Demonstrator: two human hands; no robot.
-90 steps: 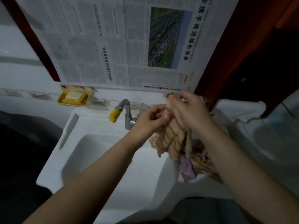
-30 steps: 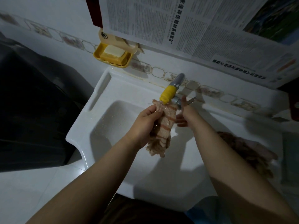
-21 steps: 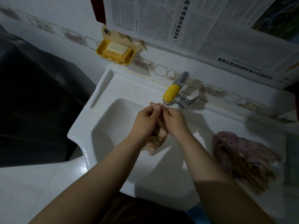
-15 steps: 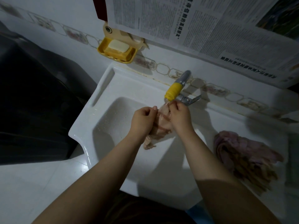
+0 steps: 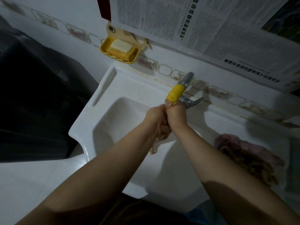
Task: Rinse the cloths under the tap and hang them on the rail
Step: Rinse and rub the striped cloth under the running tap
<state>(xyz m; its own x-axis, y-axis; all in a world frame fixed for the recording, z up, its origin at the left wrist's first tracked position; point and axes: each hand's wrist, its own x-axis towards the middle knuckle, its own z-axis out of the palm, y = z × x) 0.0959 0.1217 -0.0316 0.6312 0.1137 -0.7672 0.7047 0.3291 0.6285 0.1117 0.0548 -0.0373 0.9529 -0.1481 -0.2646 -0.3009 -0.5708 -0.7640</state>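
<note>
White sink (image 5: pixel 103 88) under a newspapered wall. Striped cloth (image 5: pixel 159 135) sits bunched right below the yellow-tipped tap (image 5: pixel 176 93), over the basin. Left hand (image 5: pixel 153 115) and right hand (image 5: pixel 176 115) are both clamped on it, knuckles together; a second ago the right hand was off at the tap lever, cloth hanging loose. Looks like rinse/scrub is underway; flow itself not discernible. Remaining cloths (image 5: pixel 246 156) piled on the ledge to the right, none hung yet. Soap dish (image 5: pixel 120 50) on the wall.

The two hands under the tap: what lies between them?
In the head view, the cloth is pressed between the left hand and right hand, below the tap's yellow nozzle; its end hangs beneath.
</note>
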